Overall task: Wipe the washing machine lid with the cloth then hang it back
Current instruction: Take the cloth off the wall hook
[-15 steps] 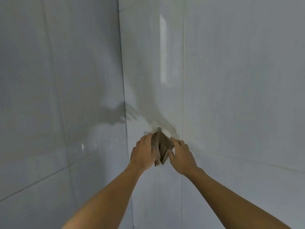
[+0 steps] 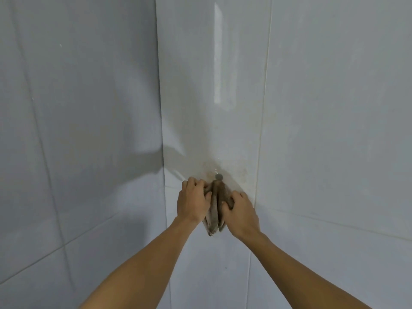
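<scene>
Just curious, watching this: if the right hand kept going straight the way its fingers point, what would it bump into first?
The right hand already grips the brown folded cloth. Pushing on, it would probably meet the white glossy tiled wall just behind, near the small grey round hook; depth is unclear.

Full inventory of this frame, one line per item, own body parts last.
cloth: 1, brown, bunched against the right-hand wall just below the hook, held from both sides
hook: 1, small grey round head, on the right-hand wall near the corner, just above the cloth
tiled walls: 2, pale grey-white, meeting in a corner left of the hook
left hand: 1, grip closed on the cloth's left side
right hand: 1, grip closed on the cloth's right side
forearms: 2, bare, reaching up from the bottom edge
</scene>
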